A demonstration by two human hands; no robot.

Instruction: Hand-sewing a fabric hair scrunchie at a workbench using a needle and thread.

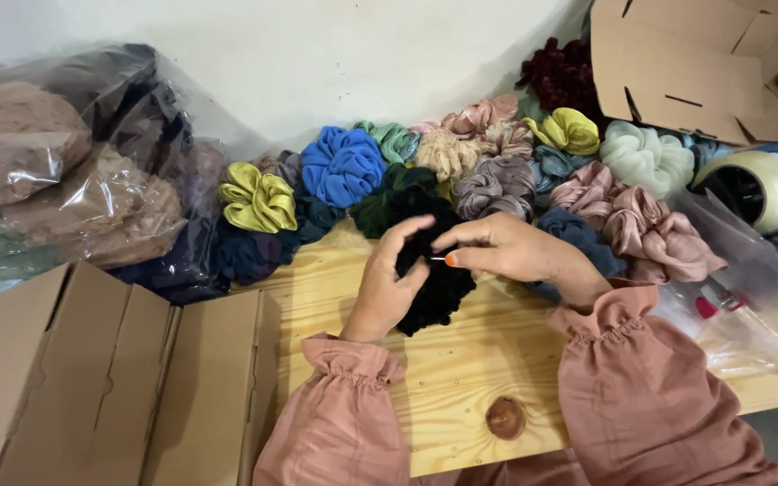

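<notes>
On wooden table (pixel 461 378): left hand (pixel 387 283) cups black scrunchie (pixel 438 279); right hand (pixel 506 250) pinches needle (pixel 438 259).

Bright, even, diffuse light, soft short shadows under the hands on the wooden table (pixel 461 360). Glare on the plastic bags (pixel 65 171) far left and the tape roll (pixel 754 184) right. Slight wide-angle bend at edges; focus mostly sharp, near sleeves a bit soft

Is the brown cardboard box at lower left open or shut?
Shut: the cardboard box shows its flaps folded flat and meeting along a seam; nothing inside shows.
</notes>
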